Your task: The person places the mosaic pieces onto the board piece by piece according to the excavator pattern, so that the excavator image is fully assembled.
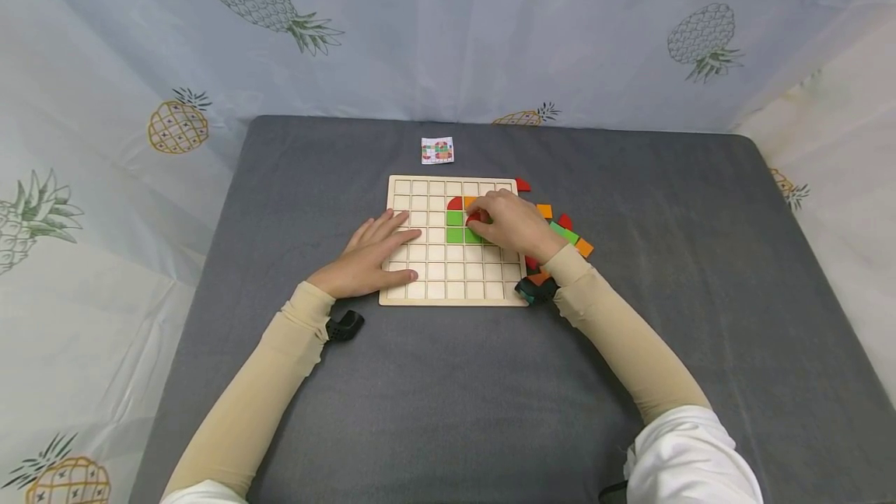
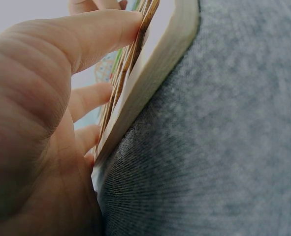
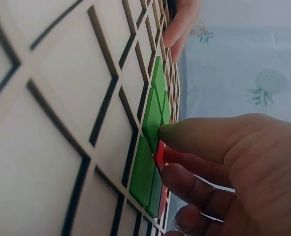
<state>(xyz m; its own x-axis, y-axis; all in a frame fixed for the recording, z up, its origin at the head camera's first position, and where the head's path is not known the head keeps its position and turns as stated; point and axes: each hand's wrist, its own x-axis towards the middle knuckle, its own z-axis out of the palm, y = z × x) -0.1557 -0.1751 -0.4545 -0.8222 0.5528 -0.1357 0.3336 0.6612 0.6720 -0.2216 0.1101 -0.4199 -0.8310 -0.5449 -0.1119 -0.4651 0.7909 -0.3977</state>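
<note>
A pale wooden grid board [image 1: 427, 290] lies on the grey table. Green squares [image 1: 455, 235], a red rounded piece [image 1: 454, 203] and an orange piece [image 1: 469, 201] sit in its cells. My right hand [image 1: 514, 222] is over the middle of the board, thumb and fingertips pinching a small red piece [image 3: 160, 155] beside the green squares [image 3: 152, 115]. Its exact outline is partly hidden by the fingers. My left hand [image 1: 367, 255] rests on the board's left edge with fingers spread; in the left wrist view its thumb [image 2: 111, 34] touches the board's rim [image 2: 145, 83].
Behind the board lies a small printed card [image 1: 437, 151] with a coloured pattern. Loose pieces lie along the board's right side, among them an orange square [image 1: 544, 211], a green piece [image 1: 564, 233] and a red piece [image 1: 523, 185]. Some are partly covered by the right wrist.
</note>
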